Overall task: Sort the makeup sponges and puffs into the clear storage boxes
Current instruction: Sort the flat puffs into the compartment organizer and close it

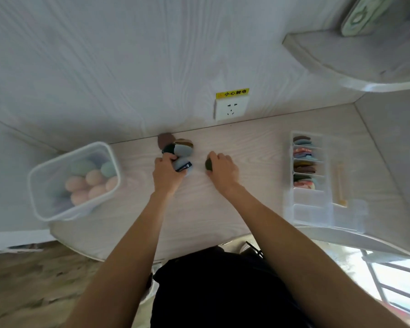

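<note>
Near the table's (pixel 199 209) back edge, the left hand (pixel 167 172) gripped a grey-blue puff (pixel 184 165) and the right hand (pixel 223 169) pinched a dark sponge (pixel 208 165) (both likely light, soft, best grasped around the middle).

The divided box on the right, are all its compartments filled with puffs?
No: the divided box holds puffs only in its far compartments, while the nearest ones show bare clear plastic.

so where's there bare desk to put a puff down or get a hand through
Bare desk lies between the right hand and the divided box, and between the left hand and the tub. The near edge under the forearms is bare too. It is crowded at the puff pile by the wall.
</note>
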A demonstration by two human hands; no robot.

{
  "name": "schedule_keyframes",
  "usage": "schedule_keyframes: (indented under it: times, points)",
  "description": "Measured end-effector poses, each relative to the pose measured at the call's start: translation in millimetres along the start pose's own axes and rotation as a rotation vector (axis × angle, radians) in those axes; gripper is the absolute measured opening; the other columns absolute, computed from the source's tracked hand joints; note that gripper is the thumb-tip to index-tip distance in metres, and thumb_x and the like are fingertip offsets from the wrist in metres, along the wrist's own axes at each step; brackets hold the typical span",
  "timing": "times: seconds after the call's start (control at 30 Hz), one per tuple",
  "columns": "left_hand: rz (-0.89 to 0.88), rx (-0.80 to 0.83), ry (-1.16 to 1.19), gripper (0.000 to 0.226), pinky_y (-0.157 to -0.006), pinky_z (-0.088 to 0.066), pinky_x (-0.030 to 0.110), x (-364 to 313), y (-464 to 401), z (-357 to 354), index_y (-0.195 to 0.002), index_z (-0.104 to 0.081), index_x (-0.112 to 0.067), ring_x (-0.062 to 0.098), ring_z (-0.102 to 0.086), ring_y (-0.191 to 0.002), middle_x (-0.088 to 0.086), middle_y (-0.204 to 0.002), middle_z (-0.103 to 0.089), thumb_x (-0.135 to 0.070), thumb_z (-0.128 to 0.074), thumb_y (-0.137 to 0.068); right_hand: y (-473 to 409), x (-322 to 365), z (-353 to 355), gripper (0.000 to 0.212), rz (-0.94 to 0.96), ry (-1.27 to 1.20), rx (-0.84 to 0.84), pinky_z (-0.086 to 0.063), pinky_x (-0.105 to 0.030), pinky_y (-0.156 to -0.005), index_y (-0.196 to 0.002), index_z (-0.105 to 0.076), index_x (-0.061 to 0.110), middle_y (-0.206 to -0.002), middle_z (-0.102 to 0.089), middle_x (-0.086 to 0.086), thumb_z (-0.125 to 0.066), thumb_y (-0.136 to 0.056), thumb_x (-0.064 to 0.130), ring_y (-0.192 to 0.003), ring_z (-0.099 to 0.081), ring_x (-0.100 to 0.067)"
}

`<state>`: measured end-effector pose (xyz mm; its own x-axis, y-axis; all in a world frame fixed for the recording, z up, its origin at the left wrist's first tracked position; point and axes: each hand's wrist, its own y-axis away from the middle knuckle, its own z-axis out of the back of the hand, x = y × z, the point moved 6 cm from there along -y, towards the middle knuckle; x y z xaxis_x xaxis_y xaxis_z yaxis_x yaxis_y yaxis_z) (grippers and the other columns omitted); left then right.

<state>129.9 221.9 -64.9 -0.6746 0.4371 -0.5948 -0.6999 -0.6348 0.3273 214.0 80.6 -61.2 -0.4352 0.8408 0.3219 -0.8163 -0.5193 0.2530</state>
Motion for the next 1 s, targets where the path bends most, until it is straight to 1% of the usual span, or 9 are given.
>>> schedule_keyframes:
  times: [0.1, 0.23, 0.4, 0.53, 0.57, 0.7, 0.83, 0.93, 1.0]
  points:
    - [0.029, 0.043, 0.014, 0.040, -0.076, -0.040, 0.025, 7, 10, 3, -0.109, -0.054, -0.014, 0.018, -0.058, -0.093, 0.005, -0.106, -0.063, -0.031, -0.071, -0.078, 30, -24, 9, 0.024, 0.049, -0.107, -0.063, -0.041, -0.031, -0.075, -0.117, -0.053, 0.014, -0.110, -0.057, -0.009, -0.049, -0.095, 0.022, -0.100, -0.055, -0.027]
    - [-0.034, 0.031, 0.107, 0.020, -0.068, -0.038, 0.016, -1, 46, 0, -0.104, -0.059, -0.019, 0.012, -0.058, -0.087, -0.004, -0.100, -0.063, -0.025, -0.063, -0.086, 70, -56, 46, 0.024, 0.139, -0.344, -0.218, -0.044, -0.029, -0.076, -0.114, -0.064, 0.009, -0.107, -0.061, -0.012, -0.055, -0.091, 0.010, -0.095, -0.060, -0.028]
    - [-0.168, 0.148, 0.208, 0.015, -0.063, -0.040, 0.006, -46, 95, -37, -0.099, -0.058, -0.027, 0.001, -0.058, -0.078, -0.015, -0.087, -0.060, -0.026, -0.063, -0.086, 132, -140, 99, 0.021, -0.065, -0.532, -0.432, -0.055, -0.035, -0.074, -0.107, -0.058, 0.010, -0.097, -0.067, -0.008, -0.062, -0.086, 0.008, -0.086, -0.062, -0.023]
    - [-0.377, 0.265, 0.276, 0.015, -0.066, -0.045, 0.005, -113, 119, -76, -0.100, -0.059, -0.020, 0.000, -0.061, -0.079, -0.011, -0.087, -0.065, -0.022, -0.065, -0.086, 174, -199, 110, 0.017, -0.206, -0.654, -0.517, -0.045, -0.006, -0.074, -0.101, -0.061, 0.007, -0.094, -0.064, 0.001, -0.056, -0.087, -0.002, -0.086, -0.058, -0.009]
    - [-0.448, 0.273, 0.273, 0.015, -0.067, -0.046, 0.007, -133, 125, -84, -0.099, -0.060, -0.017, -0.001, -0.062, -0.078, -0.010, -0.087, -0.065, -0.021, -0.065, -0.086, 180, -211, 108, 0.018, -0.259, -0.653, -0.522, -0.044, -0.005, -0.072, -0.100, -0.062, 0.007, -0.095, -0.062, 0.000, -0.055, -0.087, -0.002, -0.087, -0.057, -0.010]
    - [-0.696, 0.284, 0.152, 0.013, -0.068, -0.047, 0.010, -192, 144, -119, -0.096, -0.063, -0.014, -0.002, -0.059, -0.075, -0.009, -0.089, -0.063, -0.021, -0.065, -0.085, 197, -247, 104, 0.020, -0.401, -0.670, -0.551, -0.049, -0.029, -0.085, -0.106, -0.062, 0.005, -0.109, -0.059, -0.011, -0.055, -0.087, 0.000, -0.092, -0.052, -0.014]
    - [-0.805, 0.227, -0.155, 0.018, -0.072, -0.038, 0.022, -205, 139, -148, -0.095, -0.070, -0.017, 0.016, -0.056, -0.084, 0.000, -0.094, -0.065, -0.029, -0.066, -0.083, 203, -255, 103, 0.022, -0.415, -0.674, -0.573, -0.039, -0.009, -0.073, -0.109, -0.064, 0.004, -0.110, -0.057, -0.010, -0.059, -0.087, 0.004, -0.090, -0.051, -0.014]
    - [-0.795, 0.178, -0.217, 0.019, -0.073, -0.041, 0.028, -205, 136, -154, -0.093, -0.070, -0.018, 0.017, -0.057, -0.078, 0.002, -0.092, -0.066, -0.032, -0.069, -0.080, 204, -252, 105, 0.017, -0.341, -0.628, -0.607, -0.040, -0.014, -0.068, -0.101, -0.070, 0.016, -0.100, -0.058, 0.000, -0.067, -0.084, 0.014, -0.086, -0.054, -0.016]
    - [-0.798, 0.146, -0.215, 0.018, -0.071, -0.043, 0.029, -208, 136, -156, -0.091, -0.065, -0.019, 0.014, -0.057, -0.072, -0.002, -0.088, -0.064, -0.033, -0.069, -0.080, 201, -248, 106, 0.015, -0.276, -0.591, -0.624, -0.039, -0.014, -0.065, -0.095, -0.072, 0.020, -0.093, -0.062, 0.003, -0.071, -0.081, 0.017, -0.078, -0.053, -0.011]
